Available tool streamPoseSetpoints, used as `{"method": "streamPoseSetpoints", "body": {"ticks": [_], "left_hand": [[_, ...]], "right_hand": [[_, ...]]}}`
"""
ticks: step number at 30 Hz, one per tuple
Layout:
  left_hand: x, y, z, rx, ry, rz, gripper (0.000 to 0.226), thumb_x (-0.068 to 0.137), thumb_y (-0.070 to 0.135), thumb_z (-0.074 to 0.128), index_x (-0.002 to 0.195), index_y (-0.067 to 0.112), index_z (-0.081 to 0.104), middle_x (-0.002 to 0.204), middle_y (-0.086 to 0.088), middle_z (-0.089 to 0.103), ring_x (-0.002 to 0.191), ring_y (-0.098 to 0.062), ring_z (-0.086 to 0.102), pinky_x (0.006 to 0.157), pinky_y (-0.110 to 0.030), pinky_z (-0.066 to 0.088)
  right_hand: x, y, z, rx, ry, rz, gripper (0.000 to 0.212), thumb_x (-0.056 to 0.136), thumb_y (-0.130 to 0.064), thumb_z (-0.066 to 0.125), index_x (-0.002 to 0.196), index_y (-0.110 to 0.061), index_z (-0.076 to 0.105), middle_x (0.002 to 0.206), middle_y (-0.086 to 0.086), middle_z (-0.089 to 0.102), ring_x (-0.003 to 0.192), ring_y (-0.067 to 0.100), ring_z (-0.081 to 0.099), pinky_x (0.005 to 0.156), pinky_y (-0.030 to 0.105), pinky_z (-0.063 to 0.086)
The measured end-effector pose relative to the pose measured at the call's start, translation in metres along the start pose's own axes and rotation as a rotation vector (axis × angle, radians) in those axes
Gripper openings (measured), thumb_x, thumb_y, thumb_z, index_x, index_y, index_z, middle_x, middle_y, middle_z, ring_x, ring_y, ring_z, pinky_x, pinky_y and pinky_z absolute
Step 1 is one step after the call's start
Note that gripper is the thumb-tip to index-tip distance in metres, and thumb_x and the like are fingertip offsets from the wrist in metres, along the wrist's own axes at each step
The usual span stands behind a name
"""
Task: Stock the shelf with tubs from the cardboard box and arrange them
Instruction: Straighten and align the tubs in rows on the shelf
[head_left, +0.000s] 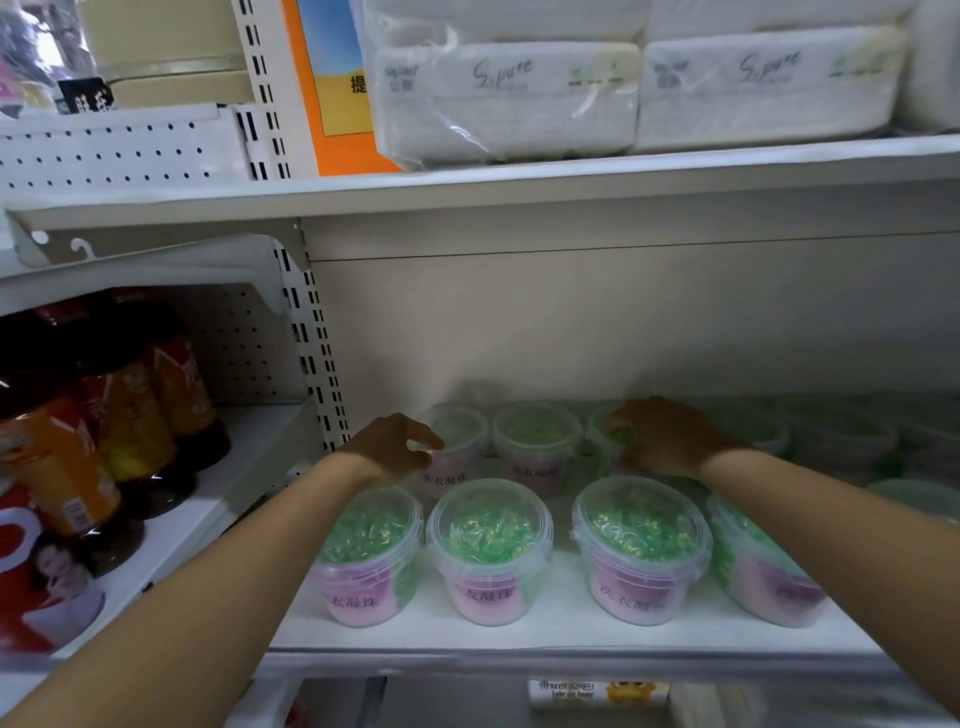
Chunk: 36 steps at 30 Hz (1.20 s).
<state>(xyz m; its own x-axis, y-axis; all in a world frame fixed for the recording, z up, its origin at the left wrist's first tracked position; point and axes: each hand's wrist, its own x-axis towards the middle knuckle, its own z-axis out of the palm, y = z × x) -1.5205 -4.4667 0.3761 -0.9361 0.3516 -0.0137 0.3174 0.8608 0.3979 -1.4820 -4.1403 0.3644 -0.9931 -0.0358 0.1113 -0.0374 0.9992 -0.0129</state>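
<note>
Head view only: both bare arms are inside the white shelf (519, 631), hands at the back row. Left hand (392, 447) is half curled, thumb and forefinger hooked toward the lid rim of the back-left tub (462, 434), fingertips at its left side. Contact looks likely, but cannot tell if it actually has a grip. Right hand (670, 439) sits palm-down on the back-right tub (600, 441), fingers curled over the lid, so it holds that tub from above; most of the tub is hidden under the hand. Between the 2 hands stands the back-middle tub (535, 441), upright, touched by neither. Just nearer the camera than the hands, under both forearms, are the front-row tubs (488, 551): 4 upright, clear lids, green beads inside, pink labels, with a wider gap between the 2nd and 3rd. Right of the right hand more tubs (831, 436) run along the back, blurred, count unclear. Left of the left hand, past the slotted upright (311, 364), dark bottles (124, 415) with orange labels stand in the neighbouring bay. Above both hands, the upper shelf (519, 182) carries wrapped tissue packs (504, 98) and an orange box (327, 88).
</note>
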Motion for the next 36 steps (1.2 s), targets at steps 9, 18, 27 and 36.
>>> {"method": "streamPoseSetpoints", "body": {"ticks": [9,18,27,36], "left_hand": [[-0.004,0.001,0.002,-0.009,0.033,0.005,0.025,0.089,0.014,0.058,0.085,0.035,0.070,0.129,0.005,0.061,0.116,-0.015,0.056,0.092,-0.021,0.039],[-0.006,0.004,0.002,0.026,0.027,-0.027,0.016,0.091,0.028,0.058,0.101,0.032,0.070,0.132,0.006,0.058,0.112,-0.015,0.056,0.089,-0.021,0.037],[-0.004,0.023,0.005,0.042,0.059,0.064,0.021,0.093,0.026,0.055,0.109,0.028,0.069,0.132,0.005,0.058,0.117,-0.015,0.054,0.097,-0.023,0.036],[-0.010,0.042,0.007,0.031,0.031,0.105,0.014,0.091,0.033,0.059,0.100,0.039,0.068,0.128,0.006,0.061,0.108,-0.014,0.059,0.091,-0.021,0.042]], "right_hand": [[0.001,-0.040,0.002,0.171,0.053,-0.318,0.020,0.088,-0.015,0.058,0.098,-0.025,0.072,0.112,-0.001,0.058,0.108,0.018,0.054,0.092,0.032,0.044],[0.010,-0.043,0.007,0.068,-0.135,-0.276,0.030,0.093,-0.017,0.049,0.113,-0.028,0.068,0.143,-0.007,0.047,0.130,0.019,0.045,0.109,0.034,0.035],[-0.018,0.002,-0.026,0.107,0.018,0.161,0.018,0.079,-0.023,0.043,0.062,-0.018,0.040,0.079,0.007,0.052,0.073,0.025,0.051,0.066,0.030,0.038],[-0.035,0.004,-0.021,0.169,-0.137,0.237,0.025,0.086,-0.028,0.051,0.065,-0.017,0.042,0.096,0.015,0.060,0.079,0.023,0.052,0.070,0.029,0.040]]}}
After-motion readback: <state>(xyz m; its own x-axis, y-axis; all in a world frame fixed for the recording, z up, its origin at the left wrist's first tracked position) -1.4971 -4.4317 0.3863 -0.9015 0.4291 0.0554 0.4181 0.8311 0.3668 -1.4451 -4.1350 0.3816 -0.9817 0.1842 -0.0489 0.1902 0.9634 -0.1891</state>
